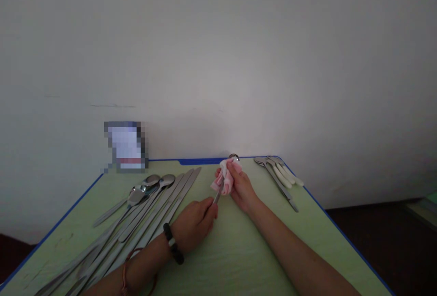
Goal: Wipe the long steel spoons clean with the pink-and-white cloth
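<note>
A metal spoon (218, 194) is held over the middle of the table, its round bowl showing beyond a pink and white cloth. My left hand (196, 223), with a dark beaded bracelet at the wrist, is closed around the lower end of the handle. Farther up, my right hand (241, 187) grips the cloth (225, 178), which is folded around the upper handle. Part of the spoon is hidden by the cloth and fingers.
Several large spoons (167, 180) and long table knives (182, 193) lie on the green table (235, 259) at left. At right are small spoons (275, 178), some with white handles. A blurred-out phone-like device (128, 145) leans against the wall (218, 59).
</note>
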`<state>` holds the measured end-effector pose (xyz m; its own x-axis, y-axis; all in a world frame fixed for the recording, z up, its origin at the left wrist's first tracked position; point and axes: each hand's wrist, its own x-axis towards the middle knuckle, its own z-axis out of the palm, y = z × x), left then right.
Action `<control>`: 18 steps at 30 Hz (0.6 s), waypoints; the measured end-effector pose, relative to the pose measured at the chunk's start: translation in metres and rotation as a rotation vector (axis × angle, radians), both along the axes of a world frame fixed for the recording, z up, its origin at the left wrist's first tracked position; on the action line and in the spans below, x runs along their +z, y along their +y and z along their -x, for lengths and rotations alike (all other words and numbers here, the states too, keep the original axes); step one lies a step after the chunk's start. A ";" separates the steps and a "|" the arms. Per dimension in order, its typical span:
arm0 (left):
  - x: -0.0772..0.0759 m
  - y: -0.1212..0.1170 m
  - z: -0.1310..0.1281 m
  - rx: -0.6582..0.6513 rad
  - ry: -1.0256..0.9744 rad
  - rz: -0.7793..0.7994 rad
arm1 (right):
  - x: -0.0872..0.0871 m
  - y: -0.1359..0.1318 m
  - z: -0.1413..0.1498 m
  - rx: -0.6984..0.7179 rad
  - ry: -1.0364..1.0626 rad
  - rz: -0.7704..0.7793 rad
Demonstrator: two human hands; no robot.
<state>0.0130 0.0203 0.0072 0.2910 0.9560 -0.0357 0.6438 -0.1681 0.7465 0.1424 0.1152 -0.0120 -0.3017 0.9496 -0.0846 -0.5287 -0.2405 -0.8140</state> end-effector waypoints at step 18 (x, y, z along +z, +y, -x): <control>-0.007 -0.004 0.004 -0.076 -0.178 -0.008 | 0.002 0.007 -0.006 -0.074 0.092 0.074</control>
